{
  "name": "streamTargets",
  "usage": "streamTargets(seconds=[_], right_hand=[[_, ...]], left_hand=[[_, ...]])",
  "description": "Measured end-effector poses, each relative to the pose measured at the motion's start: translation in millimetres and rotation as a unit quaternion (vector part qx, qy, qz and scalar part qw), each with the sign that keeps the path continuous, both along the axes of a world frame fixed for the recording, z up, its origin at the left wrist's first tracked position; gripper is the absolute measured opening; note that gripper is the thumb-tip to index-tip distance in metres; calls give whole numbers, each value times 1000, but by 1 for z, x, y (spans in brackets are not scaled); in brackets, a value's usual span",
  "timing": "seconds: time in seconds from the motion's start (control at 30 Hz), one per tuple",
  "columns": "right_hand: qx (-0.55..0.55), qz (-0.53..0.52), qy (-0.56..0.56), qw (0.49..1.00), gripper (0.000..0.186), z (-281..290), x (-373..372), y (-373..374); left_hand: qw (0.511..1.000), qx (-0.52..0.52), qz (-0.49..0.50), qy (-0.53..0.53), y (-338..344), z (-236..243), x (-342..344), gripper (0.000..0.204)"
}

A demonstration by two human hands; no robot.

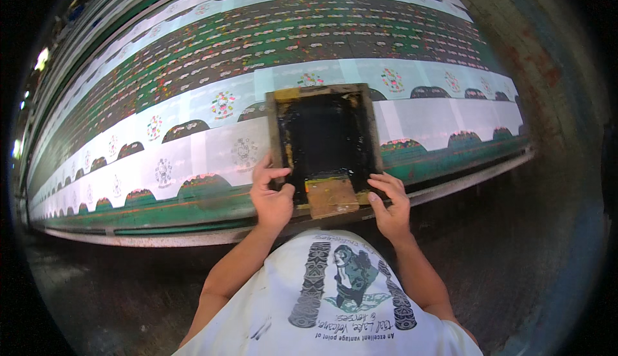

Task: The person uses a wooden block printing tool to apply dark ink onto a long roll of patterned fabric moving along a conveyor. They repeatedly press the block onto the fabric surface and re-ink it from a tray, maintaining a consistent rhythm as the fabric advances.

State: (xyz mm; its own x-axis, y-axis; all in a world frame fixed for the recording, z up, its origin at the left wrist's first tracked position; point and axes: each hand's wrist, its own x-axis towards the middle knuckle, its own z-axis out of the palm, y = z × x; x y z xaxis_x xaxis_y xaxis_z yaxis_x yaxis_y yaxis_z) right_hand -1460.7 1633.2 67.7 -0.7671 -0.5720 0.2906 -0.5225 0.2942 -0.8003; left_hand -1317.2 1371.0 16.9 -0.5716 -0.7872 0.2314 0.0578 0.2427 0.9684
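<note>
A screen printing frame with wooden sides and black ink across its mesh is in front of me, over the near row of white fabric pieces. My left hand grips the frame's left side near its close end, thumb and index finger curled over the edge. On the opposite side, my right hand holds the frame the same way. Between the hands a wooden squeegee lies in the frame's near end, its lower edge hidden by ink. The frame covers part of the fabric beneath it.
A long green printing table runs from left to right, with a pale rail along its near edge. White pieces with black prints line the front; coloured prints lie behind. Farther back are ink-stained strips. A stained wall or floor borders the right.
</note>
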Motion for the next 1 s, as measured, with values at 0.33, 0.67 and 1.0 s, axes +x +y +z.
streamTargets(seconds=[0.33,0.67,1.0], right_hand=[[40,79,129,988,29,16,-44,38],[137,265,221,929,49,39,-48,0],[265,324,163,893,43,87,-100,-39]], left_hand=[[999,35,1,-4,49,-8,-47,40],[996,84,-5,-7,49,-15,-50,38],[997,71,-16,-23,47,-8,-53,35]])
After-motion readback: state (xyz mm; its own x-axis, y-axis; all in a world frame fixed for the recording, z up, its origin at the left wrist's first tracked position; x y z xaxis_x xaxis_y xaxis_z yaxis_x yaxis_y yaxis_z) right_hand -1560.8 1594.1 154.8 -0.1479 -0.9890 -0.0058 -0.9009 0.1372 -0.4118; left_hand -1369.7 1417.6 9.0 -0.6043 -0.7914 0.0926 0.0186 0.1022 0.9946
